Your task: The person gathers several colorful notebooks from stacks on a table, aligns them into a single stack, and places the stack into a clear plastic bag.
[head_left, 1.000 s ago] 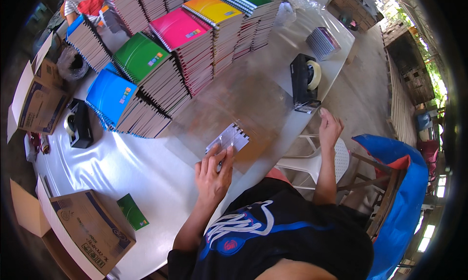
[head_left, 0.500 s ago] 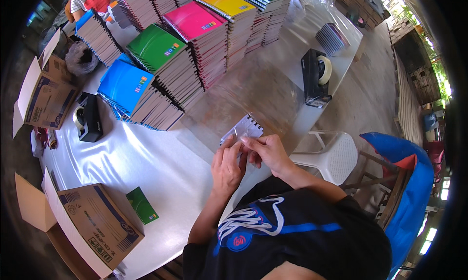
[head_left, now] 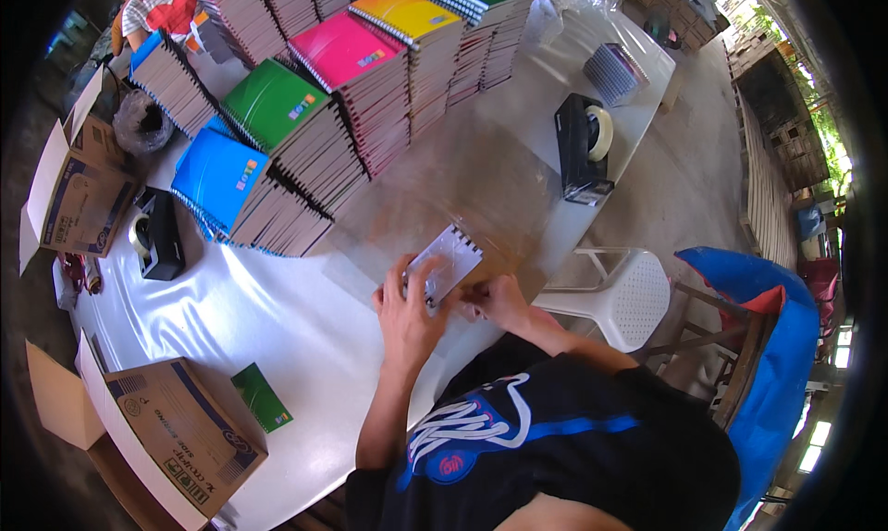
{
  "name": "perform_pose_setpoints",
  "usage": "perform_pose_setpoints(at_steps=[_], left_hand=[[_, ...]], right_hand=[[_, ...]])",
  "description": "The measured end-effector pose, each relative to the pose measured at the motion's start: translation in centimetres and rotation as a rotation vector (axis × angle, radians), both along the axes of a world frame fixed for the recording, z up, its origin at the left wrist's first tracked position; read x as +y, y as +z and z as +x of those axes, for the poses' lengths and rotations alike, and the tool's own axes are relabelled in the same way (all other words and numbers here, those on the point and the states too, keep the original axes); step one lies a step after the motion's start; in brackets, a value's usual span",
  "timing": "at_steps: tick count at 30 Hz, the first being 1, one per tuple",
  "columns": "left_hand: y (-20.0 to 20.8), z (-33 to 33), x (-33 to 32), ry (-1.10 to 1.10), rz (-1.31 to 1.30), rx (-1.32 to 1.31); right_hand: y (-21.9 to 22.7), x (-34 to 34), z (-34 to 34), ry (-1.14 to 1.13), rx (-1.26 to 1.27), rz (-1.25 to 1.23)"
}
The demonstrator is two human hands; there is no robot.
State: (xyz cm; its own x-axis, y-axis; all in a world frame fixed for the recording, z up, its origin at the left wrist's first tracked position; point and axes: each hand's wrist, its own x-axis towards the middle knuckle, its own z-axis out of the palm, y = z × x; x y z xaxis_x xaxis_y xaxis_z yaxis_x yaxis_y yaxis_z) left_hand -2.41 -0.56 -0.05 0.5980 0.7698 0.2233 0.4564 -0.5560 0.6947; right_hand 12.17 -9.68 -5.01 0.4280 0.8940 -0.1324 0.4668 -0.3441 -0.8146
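A small spiral-bound notepad (head_left: 448,263) with a pale cover is tilted above the table's near edge, dark binding loops along its upper edge. My left hand (head_left: 408,311) grips it from the left, fingers over its face. Beside the notepad's lower right corner, my right hand (head_left: 500,302) is closed with its fingertips pinched. Something clear, possibly plastic film, glints at those fingertips; I cannot tell what it is. Under the hands lies a large transparent plastic sheet (head_left: 416,184).
Tall stacks of spiral notebooks (head_left: 324,175) fill the far side. Black tape dispensers stand at right (head_left: 583,147) and left (head_left: 163,235). Open cartons (head_left: 185,438) line the left edge, near a green card (head_left: 261,397). A white stool (head_left: 615,300) stands right; another person (head_left: 162,11) sits far left.
The notepad has tilted more upright in my left hand. My right hand has drawn away from its face, down and right. The whole view has shifted slightly.
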Motion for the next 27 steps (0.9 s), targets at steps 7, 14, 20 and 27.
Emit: perform_pose_setpoints(at_steps=[7, 14, 20, 27], left_hand=[[4.2, 3.6, -0.4, -0.462, 0.457, -0.091], [4.5, 12.0, -0.7, -0.539, 0.309, -0.212], [-2.8, 15.1, 0.3, 0.155, 0.028, 0.424], [-7.3, 16.2, 0.7, 0.345, -0.297, 0.768]], right_hand=[[3.3, -2.4, 8.5, -0.161, 1.521, -0.039], [10.4, -1.4, 19.4, -0.012, 1.071, 0.347], [13.5, -1.2, 38.8, -0.337, 0.879, 0.523], [13.2, 4.2, 58.2, -0.326, 0.901, 0.506]])
